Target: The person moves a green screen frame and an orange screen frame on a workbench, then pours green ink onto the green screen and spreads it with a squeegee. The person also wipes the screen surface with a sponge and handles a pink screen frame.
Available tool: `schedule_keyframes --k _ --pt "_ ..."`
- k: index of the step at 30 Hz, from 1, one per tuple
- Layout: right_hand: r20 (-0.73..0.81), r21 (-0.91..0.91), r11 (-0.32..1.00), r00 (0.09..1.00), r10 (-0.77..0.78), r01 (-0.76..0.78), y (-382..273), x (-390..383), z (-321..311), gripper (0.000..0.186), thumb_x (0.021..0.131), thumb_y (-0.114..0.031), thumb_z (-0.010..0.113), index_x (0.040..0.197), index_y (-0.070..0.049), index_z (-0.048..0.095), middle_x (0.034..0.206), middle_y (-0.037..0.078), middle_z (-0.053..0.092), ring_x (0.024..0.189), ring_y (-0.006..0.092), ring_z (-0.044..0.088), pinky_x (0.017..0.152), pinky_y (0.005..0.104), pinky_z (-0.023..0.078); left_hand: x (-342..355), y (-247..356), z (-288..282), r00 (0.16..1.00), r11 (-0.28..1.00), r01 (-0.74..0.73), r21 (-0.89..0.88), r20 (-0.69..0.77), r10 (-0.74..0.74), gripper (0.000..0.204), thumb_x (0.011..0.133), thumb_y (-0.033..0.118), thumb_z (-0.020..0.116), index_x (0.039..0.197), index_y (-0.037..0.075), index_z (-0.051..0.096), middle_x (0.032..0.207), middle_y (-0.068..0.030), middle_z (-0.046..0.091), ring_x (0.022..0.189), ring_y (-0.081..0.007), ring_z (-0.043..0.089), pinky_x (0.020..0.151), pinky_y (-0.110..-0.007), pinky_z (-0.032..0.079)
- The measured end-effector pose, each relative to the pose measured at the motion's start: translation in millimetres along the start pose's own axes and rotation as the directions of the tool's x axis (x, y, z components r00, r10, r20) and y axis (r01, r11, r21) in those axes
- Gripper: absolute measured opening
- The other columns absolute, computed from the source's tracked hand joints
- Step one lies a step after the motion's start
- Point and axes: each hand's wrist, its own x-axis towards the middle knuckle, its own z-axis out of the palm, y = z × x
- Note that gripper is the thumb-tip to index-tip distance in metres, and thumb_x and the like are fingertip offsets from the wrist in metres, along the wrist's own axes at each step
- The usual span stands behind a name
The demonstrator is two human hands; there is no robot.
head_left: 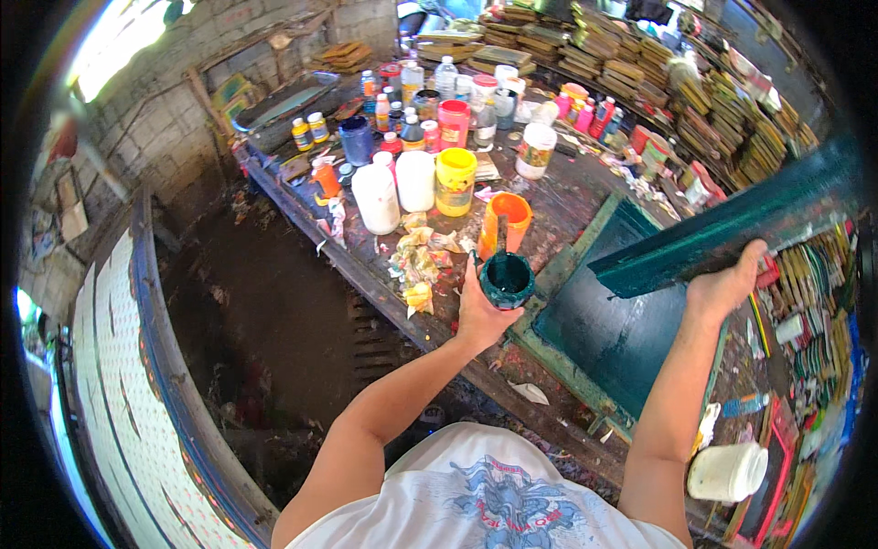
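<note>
My left hand (483,316) is wrapped round a jar (508,291) coated inside with dark green paint, a flat stick (502,240) standing up from it. My right hand (721,291) grips a long squeegee (677,259) smeared with dark green, raised and tilted above the printing screen (599,334). That screen lies on the table, its wooden frame stained green and its mesh dark with paint. Just beyond the jar stands an orange cup (518,234). To its left are crumpled stained rags (425,259). The squeegee's far end blurs into the rim of the picture.
White bottles (376,206), a yellow tub (455,188) and several paint containers crowd the far part of the worktable (585,178). A white jar (727,473) lies at the near right beside a red frame (777,457). Stacked wooden frames (631,55) line the back.
</note>
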Motion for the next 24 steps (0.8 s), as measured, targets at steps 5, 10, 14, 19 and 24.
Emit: schedule_keyframes --k 5,10,14,19,24 --pt "-0.161 0.151 0.986 0.982 0.096 -0.072 -12.6 18.9 3.4 0.064 0.116 -0.050 0.059 0.157 -0.002 0.056 0.158 0.012 0.062 0.142 0.0306 0.058 0.127 0.0486 0.040 -1.1 8.8 -9.2 0.998 0.999 0.016 -0.029 -0.068 -0.018 0.136 0.069 0.017 0.101 0.173 -0.005 0.015 0.153 -0.0207 0.060 0.143 -0.0352 0.059 0.122 -0.045 0.045" --pt "-0.195 0.265 0.959 0.969 0.151 -0.096 -14.1 40.7 12.3 0.065 0.116 -0.050 0.055 0.162 -0.003 0.051 0.168 0.016 0.053 0.150 0.0355 0.052 0.129 0.0593 0.037 -9.4 43.1 -58.3 0.997 0.992 -0.029 -0.121 -0.078 0.020 0.134 0.069 0.013 0.101 0.172 -0.003 0.016 0.146 -0.0172 0.067 0.137 -0.0294 0.065 0.121 -0.043 0.047" --pt "-0.094 0.345 0.937 0.991 0.094 -0.056 -17.4 45.8 38.0 0.052 0.117 -0.032 0.055 0.159 -0.001 0.053 0.159 0.018 0.060 0.142 0.0370 0.058 0.125 0.0612 0.041 -2.9 82.7 -125.9 0.993 0.986 -0.090 -0.143 -0.089 0.078 0.132 0.070 0.005 0.099 0.171 -0.003 0.015 0.143 -0.0129 0.068 0.134 -0.0237 0.067 0.121 -0.042 0.048" --pt "-0.035 0.454 0.891 0.999 0.031 -0.012 23.9 42.7 97.5 0.039 0.115 -0.017 0.058 0.148 0.004 0.059 0.147 0.019 0.067 0.129 0.0357 0.066 0.116 0.0582 0.051 14.1 71.9 -244.3 0.973 0.968 -0.148 -0.202 -0.202 0.107 0.135 0.069 -0.006 0.098 0.174 0.000 0.014 0.153 -0.0146 0.060 0.139 -0.0252 0.064 0.122 -0.043 0.049" --pt "-0.142 0.518 0.849 0.990 -0.028 0.098 52.3 7.4 199.7 0.033 0.115 -0.015 0.059 0.139 0.006 0.064 0.139 0.018 0.071 0.122 0.0334 0.070 0.111 0.0556 0.055 52.8 46.6 -383.1 0.939 0.991 -0.102 0.083 -0.321 0.123 0.140 0.067 -0.003 0.100 0.175 -0.001 0.009 0.154 -0.0160 0.059 0.139 -0.0252 0.063 0.124 -0.042 0.047"
